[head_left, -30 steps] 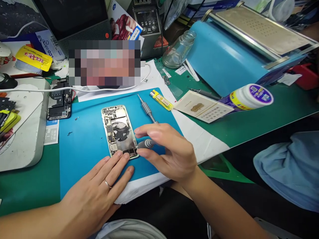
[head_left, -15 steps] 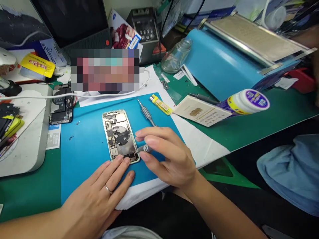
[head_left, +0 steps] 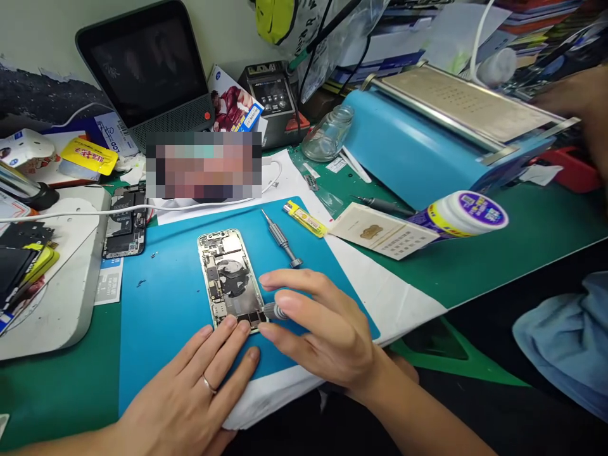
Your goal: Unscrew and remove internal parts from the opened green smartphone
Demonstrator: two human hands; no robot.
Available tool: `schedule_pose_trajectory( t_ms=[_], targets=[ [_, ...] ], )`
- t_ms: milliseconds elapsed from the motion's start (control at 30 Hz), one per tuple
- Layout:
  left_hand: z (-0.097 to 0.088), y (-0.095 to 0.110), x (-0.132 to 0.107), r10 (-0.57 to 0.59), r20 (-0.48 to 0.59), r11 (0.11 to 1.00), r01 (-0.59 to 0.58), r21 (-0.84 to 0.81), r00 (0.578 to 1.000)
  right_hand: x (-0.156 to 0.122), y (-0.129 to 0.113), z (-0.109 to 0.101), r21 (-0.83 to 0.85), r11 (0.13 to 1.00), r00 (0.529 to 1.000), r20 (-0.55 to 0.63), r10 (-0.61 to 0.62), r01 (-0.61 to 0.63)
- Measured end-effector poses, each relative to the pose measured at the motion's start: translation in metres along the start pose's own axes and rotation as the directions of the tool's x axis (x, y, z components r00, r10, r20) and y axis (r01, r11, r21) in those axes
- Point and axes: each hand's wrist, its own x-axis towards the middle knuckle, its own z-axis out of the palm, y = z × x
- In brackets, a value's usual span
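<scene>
- Head view: an opened phone (head_left: 240, 304) lies on a blue mat (head_left: 161, 342), inner parts facing up, between the two hands.
- The left hand (head_left: 185, 383), ring on one finger, lies flat with fingers stretched out; some fingertips rest on the phone's near edge.
- The right hand (head_left: 327, 332) is curled at the phone's near right corner, thumb and forefinger apart at the tips. A grey tool handle (head_left: 274, 310) shows between them, partly hidden; I cannot tell whether they are clamped on it.
- A screwdriver (head_left: 280, 240) lies on the mat beyond the right hand, near a yellow lighter (head_left: 304, 219).
- Small dark bits (head_left: 141, 282) sit on the mat's left side.
- Another opened phone (head_left: 126, 228) lies left of the mat.
</scene>
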Motion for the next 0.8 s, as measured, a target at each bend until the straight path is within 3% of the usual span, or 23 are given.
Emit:
schedule_pose_trajectory(
  t_ms=[800],
  targets=[
    [0.0059,0.0008,-0.0009,0.017,-0.016,1.000,-0.017,-0.004,1.000,0.0005,0.0001,0.0025,-0.057,0.998,0.999,-0.019,0.029,-0.030]
  ],
)
